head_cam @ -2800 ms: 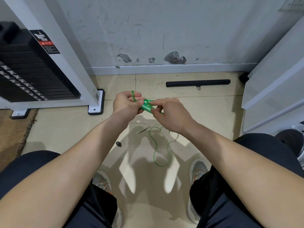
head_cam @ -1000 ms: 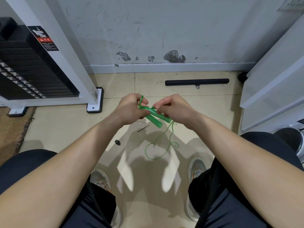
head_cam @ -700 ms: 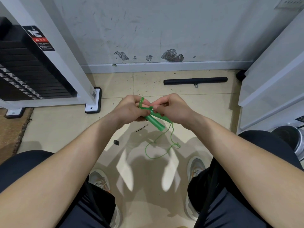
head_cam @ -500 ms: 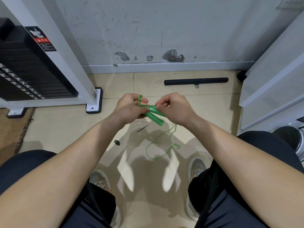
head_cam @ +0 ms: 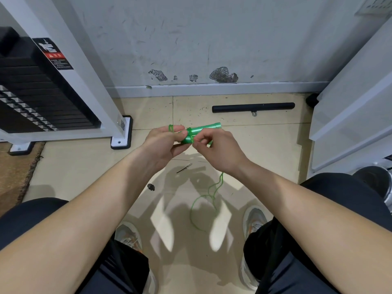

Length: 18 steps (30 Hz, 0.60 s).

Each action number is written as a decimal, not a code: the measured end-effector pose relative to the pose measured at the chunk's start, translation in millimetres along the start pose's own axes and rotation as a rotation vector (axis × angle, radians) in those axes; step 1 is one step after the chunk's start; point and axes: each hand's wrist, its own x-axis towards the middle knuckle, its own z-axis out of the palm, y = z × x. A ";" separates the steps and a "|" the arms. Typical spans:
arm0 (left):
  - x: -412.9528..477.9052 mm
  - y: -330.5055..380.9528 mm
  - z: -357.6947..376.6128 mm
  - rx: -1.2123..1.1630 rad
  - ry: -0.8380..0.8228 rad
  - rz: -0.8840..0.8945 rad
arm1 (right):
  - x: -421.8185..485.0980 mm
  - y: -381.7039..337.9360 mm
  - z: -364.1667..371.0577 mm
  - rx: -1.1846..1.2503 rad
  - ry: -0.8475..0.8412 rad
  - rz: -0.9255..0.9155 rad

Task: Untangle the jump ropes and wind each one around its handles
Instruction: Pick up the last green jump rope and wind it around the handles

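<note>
Two green jump-rope handles (head_cam: 200, 131) lie side by side, pointing up and to the right, held between both hands above the floor. My left hand (head_cam: 164, 143) grips their left ends, and a loop of green rope (head_cam: 171, 128) sits over its fingers. My right hand (head_cam: 216, 148) pinches the thin green rope beside the handles, where a few turns cross them. The loose rest of the rope (head_cam: 203, 205) hangs below my right wrist and curls on the tiles between my shoes.
A black bar (head_cam: 253, 107) lies on the floor by the wall. A weight-stack machine (head_cam: 48, 98) with a white frame stands at the left, white panels (head_cam: 352, 115) at the right. A small black clip (head_cam: 184, 168) and a dark bit (head_cam: 151, 187) lie on the tiles.
The handles have swung from pointing down-right to pointing up-right. My right hand has dropped below them with the rope, and the loose loop on the floor has shifted right.
</note>
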 end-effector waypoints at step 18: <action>-6.4 17.1 -2.1 -0.128 0.035 0.016 | 1.7 0.6 -7.9 0.089 -0.137 0.085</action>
